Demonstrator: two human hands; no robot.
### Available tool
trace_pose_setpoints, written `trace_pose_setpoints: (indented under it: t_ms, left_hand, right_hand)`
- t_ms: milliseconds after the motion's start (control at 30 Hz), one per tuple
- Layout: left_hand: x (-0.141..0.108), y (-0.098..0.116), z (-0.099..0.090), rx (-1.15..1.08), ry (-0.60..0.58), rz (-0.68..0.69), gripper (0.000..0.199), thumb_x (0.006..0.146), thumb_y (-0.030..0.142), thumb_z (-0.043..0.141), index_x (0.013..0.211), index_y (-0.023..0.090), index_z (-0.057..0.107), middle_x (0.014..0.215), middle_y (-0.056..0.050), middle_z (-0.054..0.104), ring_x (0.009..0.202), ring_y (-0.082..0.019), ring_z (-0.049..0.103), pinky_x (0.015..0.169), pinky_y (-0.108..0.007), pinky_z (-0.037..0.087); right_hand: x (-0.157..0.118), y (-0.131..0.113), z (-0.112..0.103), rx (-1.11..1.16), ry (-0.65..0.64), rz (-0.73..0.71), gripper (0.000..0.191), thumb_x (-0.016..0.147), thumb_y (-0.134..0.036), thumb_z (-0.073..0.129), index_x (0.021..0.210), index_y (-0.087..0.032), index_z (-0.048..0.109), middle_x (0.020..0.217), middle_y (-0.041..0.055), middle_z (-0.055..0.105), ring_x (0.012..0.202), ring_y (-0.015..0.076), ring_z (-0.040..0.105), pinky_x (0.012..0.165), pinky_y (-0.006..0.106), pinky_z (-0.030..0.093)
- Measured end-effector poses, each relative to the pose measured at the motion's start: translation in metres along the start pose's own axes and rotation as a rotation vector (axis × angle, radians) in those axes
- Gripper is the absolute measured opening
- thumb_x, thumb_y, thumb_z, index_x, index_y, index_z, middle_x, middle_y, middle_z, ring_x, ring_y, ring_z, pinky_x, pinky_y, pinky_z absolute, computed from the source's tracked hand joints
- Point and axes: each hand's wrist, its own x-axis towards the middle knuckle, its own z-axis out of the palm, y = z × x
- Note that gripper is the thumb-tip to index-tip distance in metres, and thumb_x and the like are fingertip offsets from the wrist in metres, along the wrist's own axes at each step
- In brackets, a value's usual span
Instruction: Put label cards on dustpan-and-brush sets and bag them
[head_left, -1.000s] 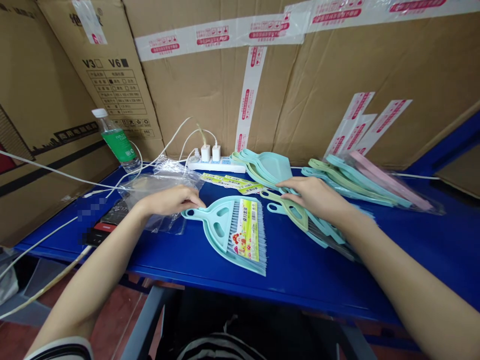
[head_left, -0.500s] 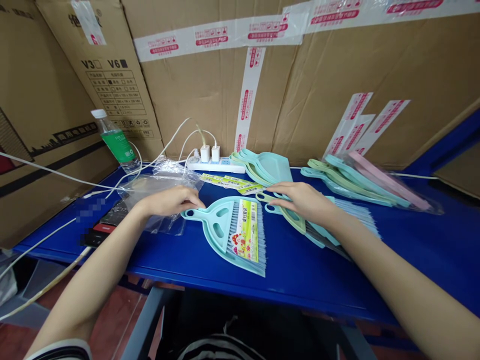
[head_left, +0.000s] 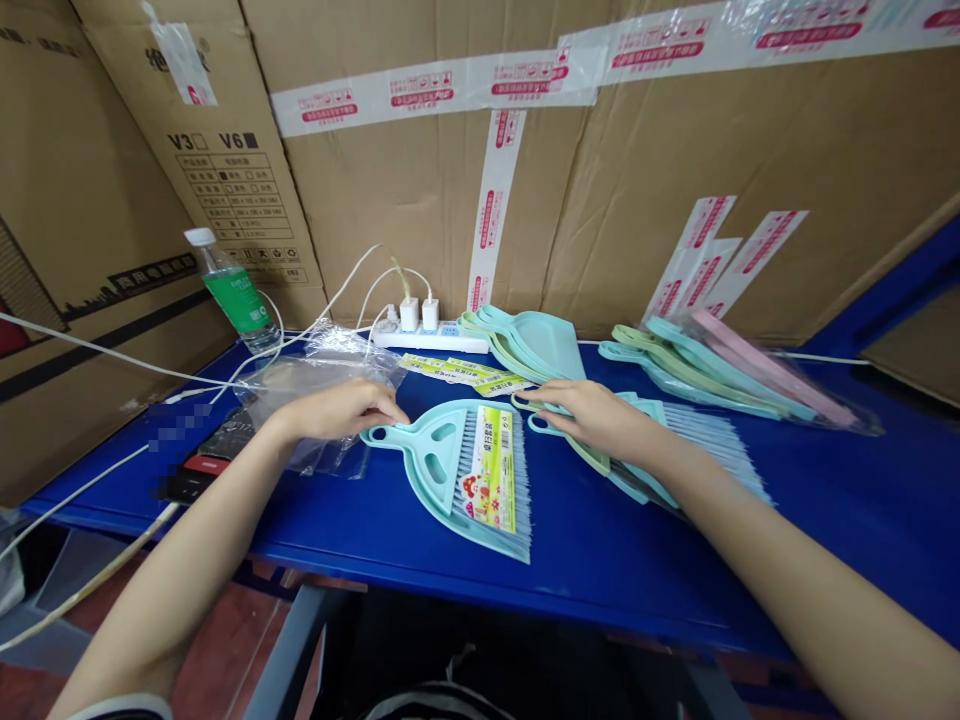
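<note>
A teal dustpan (head_left: 429, 470) lies on the blue table with a brush in it, which bears a yellow-green label (head_left: 495, 470). My left hand (head_left: 352, 408) has its fingers closed at the dustpan's handle. To the right, my right hand (head_left: 592, 415) rests over the handles of a pile of green and teal brushes (head_left: 712, 440), its fingertips on them. The palm hides part of that pile, and whether the fingers grip a handle is unclear.
Behind are stacked teal dustpans (head_left: 551, 345), loose labels (head_left: 465, 372) and a power strip (head_left: 431, 338). Bagged sets (head_left: 750, 370) lie at the right. Clear plastic bags (head_left: 322, 365), a bottle (head_left: 236, 295) and cables are at the left. Cardboard (head_left: 420, 180) walls the back.
My right hand has come down onto the brush handles, its fingers closer together. My left hand stays at the dustpan's handle. The view has tilted slightly.
</note>
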Motion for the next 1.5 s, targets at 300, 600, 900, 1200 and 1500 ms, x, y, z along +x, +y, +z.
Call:
trace_pose_setpoints:
  t_ms: [300, 600, 900, 1200, 1500]
  left_hand:
    - [0.0, 0.001, 0.0, 0.002, -0.015, -0.029, 0.03, 0.098, 0.023, 0.046, 0.095, 0.017, 0.076, 0.074, -0.003, 0.067, 0.066, -0.011, 0.055, 0.065, -0.022, 0.041]
    - [0.0, 0.001, -0.001, -0.01, -0.009, -0.016, 0.03, 0.098, 0.024, 0.047, 0.096, 0.018, 0.075, 0.075, -0.003, 0.069, 0.067, -0.011, 0.058, 0.067, -0.022, 0.043]
    - [0.0, 0.001, -0.001, -0.01, -0.009, -0.026, 0.029, 0.098, 0.023, 0.047, 0.096, 0.018, 0.076, 0.077, -0.003, 0.07, 0.068, -0.011, 0.058, 0.071, -0.023, 0.045]
    - [0.0, 0.002, -0.001, -0.012, 0.001, -0.023, 0.028, 0.098, 0.024, 0.048, 0.095, 0.019, 0.076, 0.074, -0.002, 0.068, 0.066, -0.011, 0.056, 0.067, -0.022, 0.044]
    - [0.0, 0.0, 0.0, -0.026, 0.01, 0.001, 0.027, 0.097, 0.025, 0.049, 0.095, 0.019, 0.076, 0.075, -0.003, 0.069, 0.066, -0.011, 0.058, 0.066, -0.022, 0.045]
  right_hand:
    - [-0.002, 0.012, -0.001, -0.032, -0.019, 0.027, 0.049, 0.091, -0.014, 0.04, 0.135, -0.023, 0.059, 0.104, 0.0114, 0.066, 0.087, 0.0231, 0.067, 0.076, 0.034, 0.053]
    - [-0.007, 0.005, -0.007, 0.03, -0.067, 0.068, 0.049, 0.091, -0.015, 0.032, 0.131, -0.023, 0.06, 0.095, 0.0097, 0.059, 0.08, 0.0207, 0.063, 0.073, 0.031, 0.05]
    - [-0.008, 0.003, -0.015, 0.172, -0.17, 0.032, 0.044, 0.085, -0.042, 0.054, 0.122, -0.02, 0.058, 0.124, 0.0134, 0.062, 0.114, 0.0308, 0.056, 0.095, 0.044, 0.044]
    - [-0.004, 0.006, -0.005, 0.141, -0.077, -0.054, 0.028, 0.085, -0.018, 0.047, 0.111, -0.022, 0.059, 0.109, 0.01, 0.064, 0.097, 0.0242, 0.062, 0.085, 0.039, 0.051]
    - [-0.001, 0.014, -0.001, 0.065, 0.005, -0.08, 0.036, 0.09, -0.02, 0.045, 0.123, -0.024, 0.059, 0.112, 0.0114, 0.066, 0.101, 0.0262, 0.064, 0.084, 0.041, 0.053]
